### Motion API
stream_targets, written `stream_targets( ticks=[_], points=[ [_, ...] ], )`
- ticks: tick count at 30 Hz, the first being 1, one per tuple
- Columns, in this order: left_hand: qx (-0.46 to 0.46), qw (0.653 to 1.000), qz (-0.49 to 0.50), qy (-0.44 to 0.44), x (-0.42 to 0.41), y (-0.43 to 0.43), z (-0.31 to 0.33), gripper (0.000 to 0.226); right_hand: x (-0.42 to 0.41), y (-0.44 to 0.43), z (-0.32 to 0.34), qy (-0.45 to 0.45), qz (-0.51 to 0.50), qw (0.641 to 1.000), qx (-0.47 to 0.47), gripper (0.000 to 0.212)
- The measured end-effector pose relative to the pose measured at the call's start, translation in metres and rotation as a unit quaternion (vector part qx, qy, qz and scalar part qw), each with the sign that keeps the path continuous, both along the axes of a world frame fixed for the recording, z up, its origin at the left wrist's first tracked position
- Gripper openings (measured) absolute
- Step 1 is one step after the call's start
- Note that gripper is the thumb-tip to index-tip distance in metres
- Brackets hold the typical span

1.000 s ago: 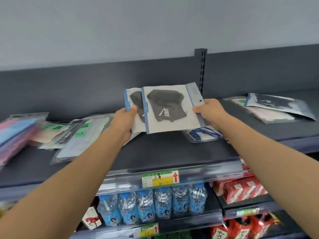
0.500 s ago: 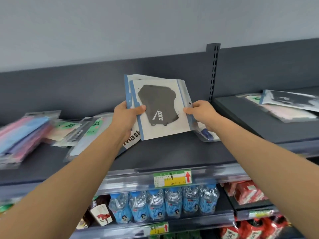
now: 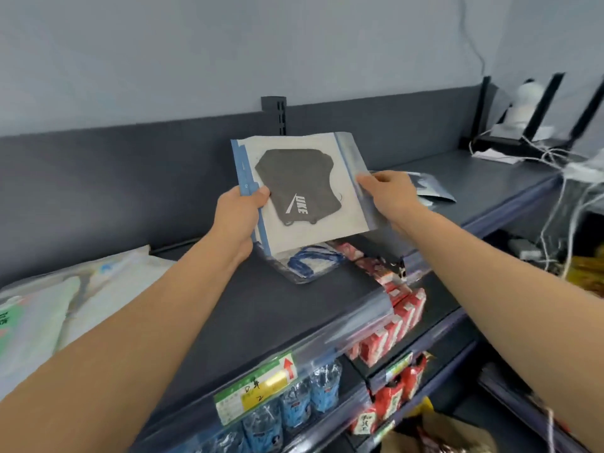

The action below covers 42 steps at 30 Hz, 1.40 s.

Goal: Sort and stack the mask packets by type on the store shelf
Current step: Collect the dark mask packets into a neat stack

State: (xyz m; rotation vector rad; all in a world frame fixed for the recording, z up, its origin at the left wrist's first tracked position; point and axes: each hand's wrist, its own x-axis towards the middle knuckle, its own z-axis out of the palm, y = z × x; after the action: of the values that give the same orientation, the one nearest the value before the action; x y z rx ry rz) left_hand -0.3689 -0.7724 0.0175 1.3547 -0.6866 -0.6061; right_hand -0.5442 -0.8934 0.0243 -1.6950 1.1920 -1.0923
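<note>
Both hands hold a small stack of black mask packets (image 3: 300, 188), white backing with blue side strips, above the dark top shelf (image 3: 261, 308). My left hand (image 3: 240, 217) grips the stack's left edge, thumb on the front. My right hand (image 3: 387, 194) pinches the right blue strip. Under the stack a clear packet with a blue-strapped mask (image 3: 307, 263) lies on the shelf. A pile of pale green and white mask packets (image 3: 49, 308) sits at the far left. Behind my right hand, a silvery packet (image 3: 431, 188) lies on the right shelf section.
Water bottles (image 3: 294, 407) fill the shelf below, behind a green and yellow price tag (image 3: 258, 387). Red snack packs (image 3: 392, 325) stand to their right. At the far right a black router, a white device (image 3: 523, 112) and loose white cables (image 3: 568, 178) occupy the shelf end.
The two packets have been squared into one aligned stack. My view has swung right, bringing the router and cables in and pushing the coloured packet pile to the left edge.
</note>
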Motion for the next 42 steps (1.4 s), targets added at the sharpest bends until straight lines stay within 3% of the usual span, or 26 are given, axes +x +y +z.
stream_targets(
  ticks=[4,6,10,19,22,26,33,37,42],
  points=[
    [0.030,0.999,-0.022,0.013,-0.020,-0.032,-0.006,0.006,-0.040,-0.030,-0.002,0.010,-0.070,0.997,0.003,0.040],
    [0.044,0.999,-0.022,0.021,-0.029,-0.047,-0.008,0.008,-0.058,-0.048,-0.004,0.036,-0.101,0.994,0.001,0.030],
    [0.078,0.996,-0.006,0.038,-0.037,-0.073,-0.009,0.016,-0.083,-0.081,-0.007,0.082,-0.115,0.990,0.002,0.030],
    [0.152,0.986,0.006,0.074,-0.039,-0.100,-0.013,0.064,-0.085,-0.140,-0.012,0.253,-0.040,0.967,0.015,0.033],
    [0.162,0.985,-0.010,0.061,-0.044,-0.105,-0.010,0.041,-0.074,-0.154,-0.017,0.295,-0.007,0.955,0.016,0.039],
    [0.184,0.982,0.019,0.047,-0.045,-0.110,-0.012,0.040,-0.066,-0.169,-0.020,0.345,0.036,0.938,0.008,0.050],
    [0.182,0.980,0.064,0.058,-0.048,-0.118,-0.018,0.050,-0.070,-0.177,-0.021,0.454,0.075,0.883,-0.093,0.038],
    [0.169,0.981,0.074,0.058,-0.048,-0.120,-0.020,0.054,-0.073,-0.173,-0.026,0.473,0.012,0.865,-0.167,0.023],
    [0.159,0.983,0.076,0.057,-0.038,-0.111,-0.019,0.052,-0.080,-0.161,-0.026,0.509,-0.066,0.825,-0.236,0.025]
  ],
)
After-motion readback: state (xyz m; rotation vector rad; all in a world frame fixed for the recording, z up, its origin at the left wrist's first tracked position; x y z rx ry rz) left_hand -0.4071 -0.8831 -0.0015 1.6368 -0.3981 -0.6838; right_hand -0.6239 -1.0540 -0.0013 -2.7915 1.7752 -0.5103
